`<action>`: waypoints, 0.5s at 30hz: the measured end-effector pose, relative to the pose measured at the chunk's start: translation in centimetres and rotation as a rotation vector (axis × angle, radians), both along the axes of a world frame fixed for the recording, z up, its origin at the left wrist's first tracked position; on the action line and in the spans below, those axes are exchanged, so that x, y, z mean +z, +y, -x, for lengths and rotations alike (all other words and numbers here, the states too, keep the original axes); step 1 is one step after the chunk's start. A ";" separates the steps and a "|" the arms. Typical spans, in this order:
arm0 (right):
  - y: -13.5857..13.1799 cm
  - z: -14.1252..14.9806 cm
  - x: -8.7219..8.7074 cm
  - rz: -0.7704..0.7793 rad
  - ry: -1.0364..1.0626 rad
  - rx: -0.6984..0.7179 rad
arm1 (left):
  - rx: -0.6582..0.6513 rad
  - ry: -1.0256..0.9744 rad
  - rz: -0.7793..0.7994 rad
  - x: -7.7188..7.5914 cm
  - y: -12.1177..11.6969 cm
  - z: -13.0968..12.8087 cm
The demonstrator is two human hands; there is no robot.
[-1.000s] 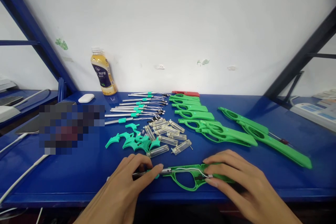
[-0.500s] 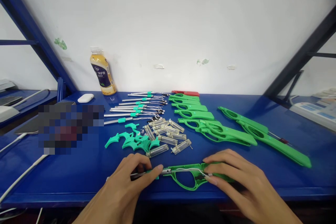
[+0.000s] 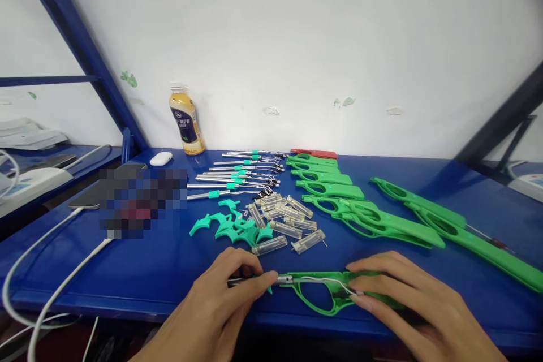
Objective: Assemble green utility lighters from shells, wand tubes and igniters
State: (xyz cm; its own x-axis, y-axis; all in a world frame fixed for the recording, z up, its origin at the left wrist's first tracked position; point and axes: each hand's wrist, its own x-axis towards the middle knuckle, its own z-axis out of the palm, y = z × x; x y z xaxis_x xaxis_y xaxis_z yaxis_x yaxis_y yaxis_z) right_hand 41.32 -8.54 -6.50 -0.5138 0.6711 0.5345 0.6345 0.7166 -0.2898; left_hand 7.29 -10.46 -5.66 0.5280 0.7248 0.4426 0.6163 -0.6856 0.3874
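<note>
At the front edge of the table lies an open green lighter shell [image 3: 339, 277] with a finger loop. My left hand [image 3: 224, 300] pinches a metal lighter tube [image 3: 285, 279] at the shell's left end. From the tube a white wire [image 3: 316, 279] runs across the loop to a dark part inside the shell. My right hand [image 3: 407, 294] grips the shell's right part, thumb and fingertips at the wire's end; the palm hides the shell's far end. Just beyond my hands are teal triggers [image 3: 227, 230] and several clear fuel tanks [image 3: 309, 241].
Several metal tubes with wires [image 3: 231, 186] lie in a row behind. Green shells [image 3: 331, 189] and a red one [image 3: 318, 154] stand right of them, with a screwdriver [image 3: 487, 236] farther right. A bottle [image 3: 186, 124], white case [image 3: 161, 159], phone [image 3: 89, 189] and cables [image 3: 63, 274] occupy the left.
The camera view has turned slightly left, so everything appears farther right. Both hands keep nearly the same hold on the tube and the shell.
</note>
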 end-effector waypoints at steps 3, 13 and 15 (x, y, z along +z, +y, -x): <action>0.0 -0.6 -1.0 -0.007 -0.014 -0.028 | 0.005 -0.007 0.017 -0.3 0.0 0.2; 0.7 -2.0 -2.5 -0.057 -0.050 0.004 | -0.002 -0.048 0.029 -0.6 -0.2 0.0; 0.7 -2.0 -2.5 -0.069 -0.047 0.015 | -0.002 -0.052 0.020 -0.6 -0.2 0.0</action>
State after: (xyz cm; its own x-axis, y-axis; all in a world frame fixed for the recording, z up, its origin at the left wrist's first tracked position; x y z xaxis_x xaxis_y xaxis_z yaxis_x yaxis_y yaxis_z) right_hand 43.36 -7.82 -8.96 -0.5493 0.6256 0.5540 0.6353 0.7433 -0.2094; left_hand 7.31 -10.67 -6.26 0.5061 0.7327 0.4550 0.5940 -0.6786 0.4320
